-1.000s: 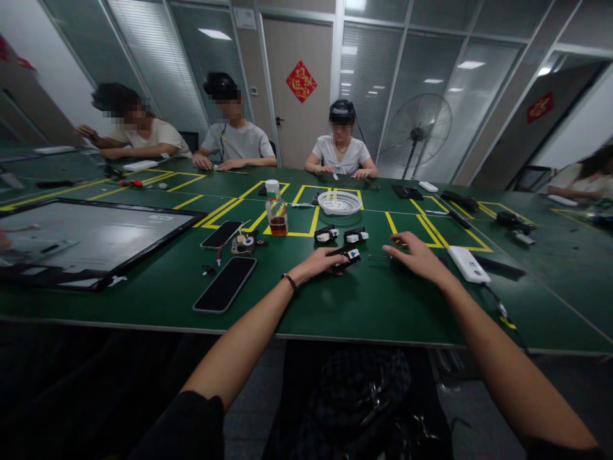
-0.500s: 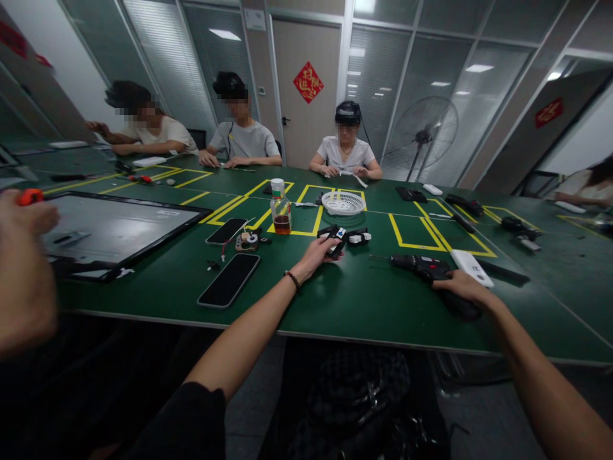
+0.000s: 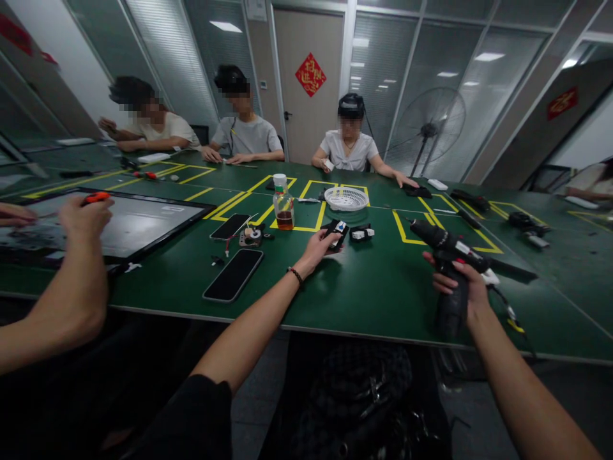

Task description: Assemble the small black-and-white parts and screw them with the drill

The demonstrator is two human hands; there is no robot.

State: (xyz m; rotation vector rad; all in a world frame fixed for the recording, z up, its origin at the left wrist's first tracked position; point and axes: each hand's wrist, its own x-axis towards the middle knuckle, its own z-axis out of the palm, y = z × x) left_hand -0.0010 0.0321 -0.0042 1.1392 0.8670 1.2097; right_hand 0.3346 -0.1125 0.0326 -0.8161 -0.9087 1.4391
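Two grips are full: the right hand [image 3: 473, 291], at one o'clock, wraps the drill [image 3: 447, 246], just lifted off the table [image 3: 383, 291]; the left hand [image 3: 316, 248], near twelve, pinches a black-and-white block [image 3: 340, 227], a twin block [image 3: 363, 234] at its three o'clock. Drill and block are now both in hand, though blur may hide a bit.
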